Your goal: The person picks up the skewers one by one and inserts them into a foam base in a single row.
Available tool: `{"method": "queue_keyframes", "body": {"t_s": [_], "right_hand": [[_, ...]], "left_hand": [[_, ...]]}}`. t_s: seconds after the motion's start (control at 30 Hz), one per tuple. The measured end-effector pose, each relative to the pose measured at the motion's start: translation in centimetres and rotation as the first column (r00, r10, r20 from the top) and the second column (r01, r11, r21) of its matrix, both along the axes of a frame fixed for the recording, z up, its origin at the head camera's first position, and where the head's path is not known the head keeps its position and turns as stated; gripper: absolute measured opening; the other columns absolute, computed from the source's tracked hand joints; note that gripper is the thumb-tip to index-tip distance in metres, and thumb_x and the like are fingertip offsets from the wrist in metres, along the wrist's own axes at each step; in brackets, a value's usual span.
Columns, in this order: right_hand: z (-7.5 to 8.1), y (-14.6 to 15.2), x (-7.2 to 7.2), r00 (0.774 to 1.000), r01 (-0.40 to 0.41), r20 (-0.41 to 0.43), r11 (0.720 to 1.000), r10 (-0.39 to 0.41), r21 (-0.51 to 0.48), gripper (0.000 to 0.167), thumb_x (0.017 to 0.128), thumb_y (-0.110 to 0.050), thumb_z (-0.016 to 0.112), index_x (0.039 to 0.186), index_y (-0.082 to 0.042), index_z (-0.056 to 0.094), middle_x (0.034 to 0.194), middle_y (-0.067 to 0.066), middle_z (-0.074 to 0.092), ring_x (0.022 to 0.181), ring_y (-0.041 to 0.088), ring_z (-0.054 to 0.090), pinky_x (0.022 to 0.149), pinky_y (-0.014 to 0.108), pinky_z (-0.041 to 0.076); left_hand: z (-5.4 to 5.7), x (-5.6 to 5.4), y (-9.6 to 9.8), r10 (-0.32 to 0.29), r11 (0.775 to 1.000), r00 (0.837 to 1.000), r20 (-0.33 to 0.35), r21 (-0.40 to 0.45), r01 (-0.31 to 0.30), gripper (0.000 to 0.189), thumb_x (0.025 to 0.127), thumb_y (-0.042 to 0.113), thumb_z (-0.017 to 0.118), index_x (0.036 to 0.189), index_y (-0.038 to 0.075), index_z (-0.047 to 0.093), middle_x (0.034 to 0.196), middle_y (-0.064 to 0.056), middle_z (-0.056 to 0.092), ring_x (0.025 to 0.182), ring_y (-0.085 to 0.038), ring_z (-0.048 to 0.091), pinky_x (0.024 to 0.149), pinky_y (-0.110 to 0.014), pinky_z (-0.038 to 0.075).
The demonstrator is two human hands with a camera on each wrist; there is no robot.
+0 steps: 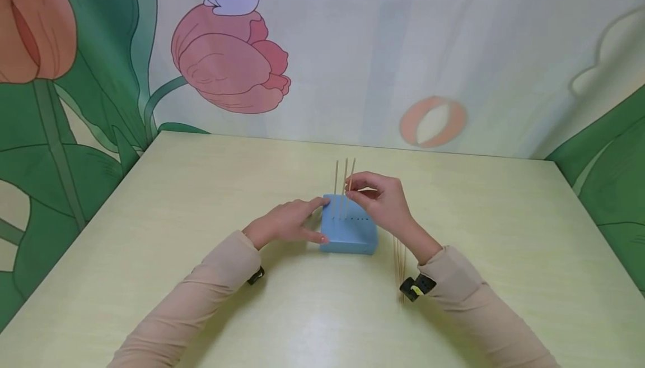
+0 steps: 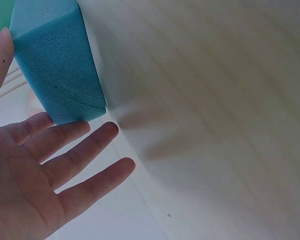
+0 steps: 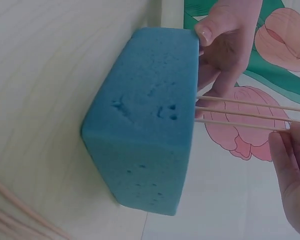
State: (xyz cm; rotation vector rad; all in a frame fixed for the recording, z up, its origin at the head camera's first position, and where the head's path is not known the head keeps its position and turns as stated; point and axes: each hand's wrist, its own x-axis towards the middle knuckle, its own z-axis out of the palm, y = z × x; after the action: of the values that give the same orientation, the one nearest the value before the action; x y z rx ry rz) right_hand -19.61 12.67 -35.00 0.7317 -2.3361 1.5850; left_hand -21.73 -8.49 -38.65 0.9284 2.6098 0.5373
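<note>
Table (image 1: 151, 233): pale yellow top, faint wood grain, soft glare toward front; back edge nearly straight, sides spreading toward viewer. Blue foam block (image 1: 349, 232) resting flat near middle of tabletop, row of small dark holes across upper face, pits in sides. Loose thin wooden sticks (image 1: 400, 270) lying near block, to its right and apart from it, bunched, roughly front to back, partly hidden in head view.

Brightly lit in the head view, with glare on the table (image 1: 322, 317) at bottom centre and soft shadows beneath the sleeves (image 1: 196, 295). Dimmer in both wrist views, with blurred shadows from the left hand (image 2: 40, 182) mid-frame in the left and soft-focus sticks (image 3: 22, 205) at lower left in the right.
</note>
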Motion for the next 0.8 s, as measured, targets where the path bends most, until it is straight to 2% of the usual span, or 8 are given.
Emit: {"method": "queue_keyframes", "body": {"t_s": [0.2,0.37,0.53,0.67,0.8], "right_hand": [[-0.4,0.9,0.0,1.0,-0.016,0.02,0.999,0.015,0.051,0.02,0.076,0.006,0.069,0.096,0.004,0.064,0.087,0.015,0.066,0.08,0.024,0.064,0.072,0.031,0.051],[-0.8,2.5,-0.2,0.998,0.015,0.052,0.997,-0.018,0.072,0.024,0.077,0.004,0.069,0.101,0.004,0.064,0.089,0.018,0.065,0.081,0.024,0.064,0.073,0.025,0.05],[-1.3,4.5,-0.4,0.996,0.033,0.076,0.992,-0.043,0.123,0.027,0.078,-0.001,0.069,0.105,0.002,0.063,0.09,0.014,0.065,0.082,0.022,0.062,0.074,0.025,0.05],[-1.6,6.0,-0.4,0.995,0.039,0.081,0.979,-0.056,0.201,0.035,0.078,-0.002,0.07,0.112,0.001,0.06,0.089,0.011,0.062,0.081,0.022,0.061,0.073,0.027,0.05],[-2.1,7.5,-0.5,0.993,0.039,0.095,0.954,-0.071,0.298,0.05,0.076,-0.004,0.073,0.121,0.0,0.054,0.092,0.013,0.059,0.081,0.024,0.059,0.073,0.034,0.05]], "left_hand": [[0.1,0.1,0.0,0.011,1.0,1.0,0.009,-0.007,-0.011,0.085,0.078,0.048,0.066,0.143,0.01,0.027,0.121,-0.017,0.054,0.108,-0.028,0.053,0.084,-0.042,0.043],[0.2,0.2,0.0,0.007,1.0,1.0,0.005,-0.01,-0.007,0.084,0.078,0.048,0.066,0.143,0.011,0.027,0.122,-0.017,0.054,0.109,-0.029,0.053,0.084,-0.042,0.044],[0.1,0.1,-0.1,0.003,1.0,1.0,0.017,-0.009,-0.003,0.085,0.079,0.048,0.066,0.143,0.011,0.026,0.125,-0.017,0.052,0.111,-0.028,0.052,0.085,-0.042,0.043],[0.0,0.1,-0.1,0.005,1.0,1.0,0.023,-0.013,-0.005,0.085,0.079,0.049,0.066,0.144,0.012,0.025,0.126,-0.016,0.052,0.112,-0.028,0.052,0.085,-0.042,0.043],[0.0,0.1,0.0,0.002,1.0,1.0,0.02,-0.01,-0.001,0.085,0.079,0.049,0.065,0.144,0.012,0.025,0.125,-0.016,0.052,0.111,-0.028,0.052,0.084,-0.042,0.044]]}}
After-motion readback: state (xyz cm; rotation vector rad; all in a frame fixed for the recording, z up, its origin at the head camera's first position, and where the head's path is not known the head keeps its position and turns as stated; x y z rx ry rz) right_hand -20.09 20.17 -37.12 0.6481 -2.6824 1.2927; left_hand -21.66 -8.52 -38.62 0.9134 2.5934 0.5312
